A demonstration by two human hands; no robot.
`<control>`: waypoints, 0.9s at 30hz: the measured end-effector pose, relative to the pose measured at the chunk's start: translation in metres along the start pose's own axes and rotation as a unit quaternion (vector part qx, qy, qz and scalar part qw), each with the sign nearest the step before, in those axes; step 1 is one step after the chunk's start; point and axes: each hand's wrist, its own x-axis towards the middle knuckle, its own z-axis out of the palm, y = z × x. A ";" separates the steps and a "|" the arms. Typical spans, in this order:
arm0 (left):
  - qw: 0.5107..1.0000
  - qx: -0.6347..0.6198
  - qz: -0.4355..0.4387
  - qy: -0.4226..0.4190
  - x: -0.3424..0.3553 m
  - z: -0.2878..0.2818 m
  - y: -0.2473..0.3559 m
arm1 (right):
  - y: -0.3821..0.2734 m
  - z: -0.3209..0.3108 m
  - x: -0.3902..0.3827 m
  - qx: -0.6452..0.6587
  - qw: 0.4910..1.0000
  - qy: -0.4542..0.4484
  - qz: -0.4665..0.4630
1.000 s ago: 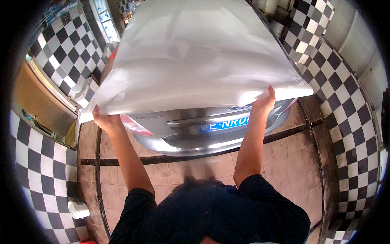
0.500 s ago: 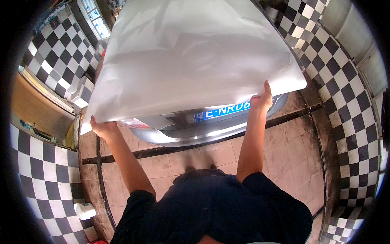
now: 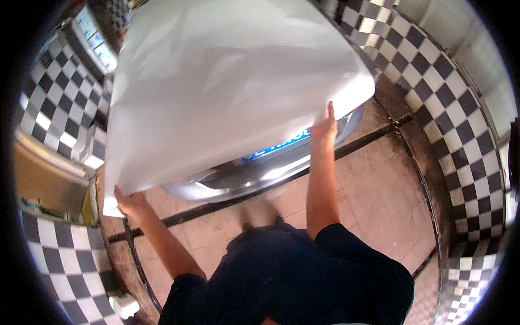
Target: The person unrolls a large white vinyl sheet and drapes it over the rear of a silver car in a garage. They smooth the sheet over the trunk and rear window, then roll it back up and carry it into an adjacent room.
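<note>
Large white sheet [image 3: 233, 86] spread over the front of a silver car [image 3: 254, 173], covering most of it; bumper shows below the sheet's near edge. Left hand [image 3: 127, 201] grips the sheet's lower left corner, fingers closed on the edge. Right hand [image 3: 325, 127] holds the lower right corner, fingers up against the sheet's underside, thumb side on the edge. Hands well apart, sheet stretched between and beyond them. Tiled floor [image 3: 374, 184] under the car, black-and-white checkered walls [image 3: 433, 81] both sides.
</note>
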 end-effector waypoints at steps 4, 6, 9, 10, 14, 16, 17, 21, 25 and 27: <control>0.998 0.010 0.025 -0.060 0.013 0.000 0.004 | 0.011 0.007 0.010 -0.011 0.997 0.050 -0.053; 0.993 0.009 0.050 -0.103 0.015 -0.001 0.003 | 0.011 -0.003 0.020 -0.039 0.997 0.039 -0.045; 0.989 0.004 0.006 -0.150 0.008 -0.009 0.006 | -0.001 0.001 0.013 0.027 0.995 -0.064 0.072; 0.982 -0.004 -0.011 -0.188 0.015 -0.014 0.007 | -0.006 -0.006 0.023 0.026 0.996 -0.050 0.072; 0.974 0.000 -0.024 -0.225 0.025 -0.007 0.007 | -0.015 0.031 0.015 0.077 0.991 -0.054 0.090; 0.973 0.004 -0.021 -0.229 0.029 0.000 0.012 | -0.011 0.053 0.005 0.078 0.994 -0.059 0.053; 0.968 0.003 -0.024 -0.249 0.042 -0.006 0.015 | -0.008 0.062 0.002 0.080 0.994 -0.062 0.035; 0.984 -0.003 0.013 -0.176 0.030 0.016 0.020 | -0.004 0.090 0.000 0.098 0.992 -0.079 -0.009; 0.988 -0.025 0.037 -0.145 0.034 0.026 0.023 | 0.008 0.107 0.028 0.159 0.969 -0.179 -0.057; 0.992 -0.043 0.018 -0.114 0.038 0.023 0.024 | 0.011 0.116 0.033 0.141 0.965 -0.208 -0.069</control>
